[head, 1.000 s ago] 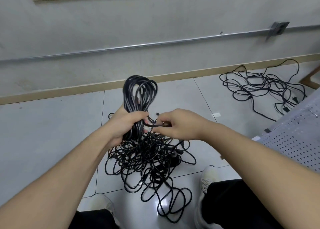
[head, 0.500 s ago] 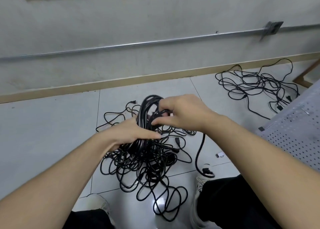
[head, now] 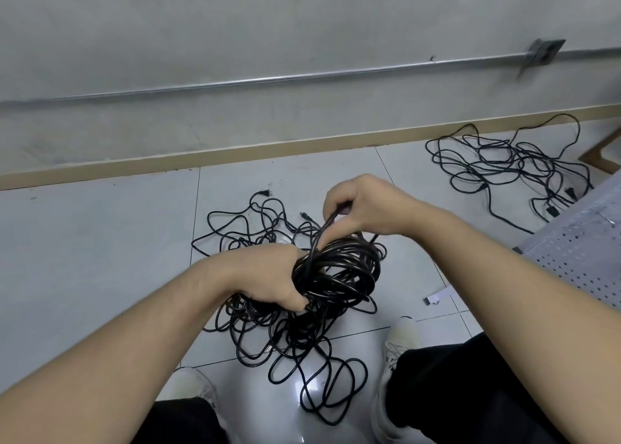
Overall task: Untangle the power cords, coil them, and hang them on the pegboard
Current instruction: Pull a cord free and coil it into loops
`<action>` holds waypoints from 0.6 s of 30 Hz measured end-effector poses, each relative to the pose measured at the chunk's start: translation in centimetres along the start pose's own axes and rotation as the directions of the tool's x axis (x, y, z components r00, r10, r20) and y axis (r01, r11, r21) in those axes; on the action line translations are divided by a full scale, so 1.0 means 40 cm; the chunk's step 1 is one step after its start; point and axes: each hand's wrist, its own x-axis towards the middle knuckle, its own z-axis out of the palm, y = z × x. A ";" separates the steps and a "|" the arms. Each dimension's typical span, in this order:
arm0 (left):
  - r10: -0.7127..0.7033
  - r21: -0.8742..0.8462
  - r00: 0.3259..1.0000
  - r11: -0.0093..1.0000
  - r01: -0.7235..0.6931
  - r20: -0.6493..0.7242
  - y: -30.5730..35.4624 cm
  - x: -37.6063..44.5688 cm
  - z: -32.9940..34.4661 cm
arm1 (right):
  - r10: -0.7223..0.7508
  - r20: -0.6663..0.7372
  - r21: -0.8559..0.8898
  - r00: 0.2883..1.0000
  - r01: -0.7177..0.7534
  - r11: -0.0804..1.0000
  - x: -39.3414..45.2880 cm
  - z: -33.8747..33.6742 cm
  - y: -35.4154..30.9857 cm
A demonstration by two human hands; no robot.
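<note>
Coiled cord [head: 339, 272] gripped by left hand [head: 268, 275], fingers curled round the loops. Right hand [head: 366, 205] pinches a loose strand above it. Tangled pile [head: 285, 336] on floor below.

workshop-like room; bare wall conduit [head: 302, 77]; tiled floor [head: 84, 258]; pegboard [head: 578, 258]

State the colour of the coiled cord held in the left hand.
Black coiled cord, clearest in the head view.

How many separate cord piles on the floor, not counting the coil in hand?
2. One tangle lies between the feet, under the held coil. The second tangle lies far right by the wall, near the pegboard. More may lie out of view.
</note>
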 end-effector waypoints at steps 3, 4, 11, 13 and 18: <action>0.069 -0.013 0.997 0.997 -0.070 -0.034 0.015 -0.021 -0.003 | 0.047 -0.018 0.335 0.999 -0.039 0.942 0.009 0.001 0.038; 0.088 -0.037 0.995 0.995 -0.090 -0.049 0.024 -0.029 -0.005 | 0.083 -0.027 0.377 0.996 -0.067 0.924 0.009 0.007 0.048; 0.177 -0.196 0.971 0.959 -0.207 -0.160 0.036 -0.057 -0.027 | 0.280 0.284 0.499 0.917 -0.391 0.774 -0.011 0.050 0.097; 0.174 -0.237 0.969 0.948 -0.213 -0.178 0.035 -0.060 -0.028 | 0.277 0.298 0.643 0.914 -0.406 0.649 -0.007 0.061 0.098; 0.102 -0.367 0.929 0.899 -0.239 -0.355 0.021 -0.057 -0.037 | 0.306 0.238 0.690 0.922 -0.382 0.615 0.024 0.099 0.103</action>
